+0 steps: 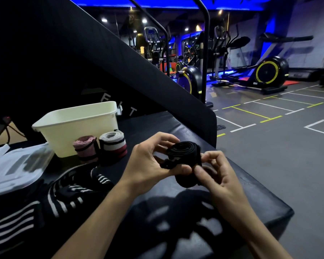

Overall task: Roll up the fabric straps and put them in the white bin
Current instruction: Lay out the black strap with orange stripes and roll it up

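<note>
Dim gym here, blue light strips overhead, elliptical trainers [266,71] lined up far right across a taped floor, and in the near foreground a black padded bench [241,193] serving as the worktable.

Centre stage: a black strap [183,156], wound most of the way into a coil and held just above the pad. The left hand [148,161] has it pinched, thumb underneath and fingers curled over the far side of the roll. The right hand [219,176] closes in from the right, thumb and curled fingers nipping the strap's outer edge. Whether a loose tail is left to wind I can't tell; black on black hides it.

It looks soft, light and springy, the sort of elastic webbing that will uncoil the instant pressure comes off. I'd say grip it across the roll's flat faces, squeezing the layers together, not by the outer wrap alone.

Left of the hands, two finished rolls stand on end, touching: a pink roll [85,148] and a grey-and-red roll [113,146]. Both sit just in front of the white bin [73,128], not in it. Nearer left, black-and-white striped straps [67,199] lie loose and unrolled, beside a clear plastic lid [13,169].
</note>
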`<state>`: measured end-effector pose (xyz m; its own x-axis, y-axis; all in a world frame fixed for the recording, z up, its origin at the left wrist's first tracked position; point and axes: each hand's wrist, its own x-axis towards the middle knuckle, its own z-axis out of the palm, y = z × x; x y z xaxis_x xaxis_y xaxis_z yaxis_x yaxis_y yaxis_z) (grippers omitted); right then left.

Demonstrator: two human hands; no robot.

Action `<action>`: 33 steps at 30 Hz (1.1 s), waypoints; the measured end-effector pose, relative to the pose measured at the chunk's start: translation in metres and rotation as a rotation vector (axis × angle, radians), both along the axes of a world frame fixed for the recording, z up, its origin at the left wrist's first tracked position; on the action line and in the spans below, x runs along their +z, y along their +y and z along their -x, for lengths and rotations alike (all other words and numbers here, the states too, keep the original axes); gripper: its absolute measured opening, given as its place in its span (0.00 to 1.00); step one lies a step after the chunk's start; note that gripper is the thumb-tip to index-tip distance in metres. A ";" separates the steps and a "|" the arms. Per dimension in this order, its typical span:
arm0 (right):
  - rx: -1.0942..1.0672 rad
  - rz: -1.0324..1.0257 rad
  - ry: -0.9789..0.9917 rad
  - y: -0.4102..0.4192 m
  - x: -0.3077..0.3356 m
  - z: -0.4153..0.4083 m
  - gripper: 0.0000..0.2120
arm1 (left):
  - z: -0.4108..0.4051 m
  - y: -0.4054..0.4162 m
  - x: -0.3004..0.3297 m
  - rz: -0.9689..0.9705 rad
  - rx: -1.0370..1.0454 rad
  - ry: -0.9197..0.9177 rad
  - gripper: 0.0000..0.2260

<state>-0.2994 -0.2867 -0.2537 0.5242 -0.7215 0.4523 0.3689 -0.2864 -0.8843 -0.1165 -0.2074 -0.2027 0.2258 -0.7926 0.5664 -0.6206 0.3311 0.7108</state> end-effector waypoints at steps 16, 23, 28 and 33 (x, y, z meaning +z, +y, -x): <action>-0.362 0.317 0.505 -0.001 -0.012 0.001 0.21 | -0.005 -0.011 -0.031 0.009 -0.051 -0.396 0.27; -0.384 0.315 0.544 -0.001 -0.014 -0.001 0.22 | -0.005 -0.009 -0.032 0.025 -0.002 -0.490 0.27; -0.375 0.287 0.560 0.003 -0.010 -0.004 0.24 | -0.001 -0.011 -0.036 0.027 -0.018 -0.407 0.25; -0.362 0.257 0.378 0.007 -0.001 0.004 0.24 | 0.012 -0.013 -0.031 0.086 0.027 -0.132 0.21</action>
<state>-0.3032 -0.2799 -0.2550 0.4241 -0.7766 0.4660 -0.1202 -0.5582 -0.8209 -0.1286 -0.2208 -0.2342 0.1654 -0.7343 0.6584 -0.7166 0.3692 0.5918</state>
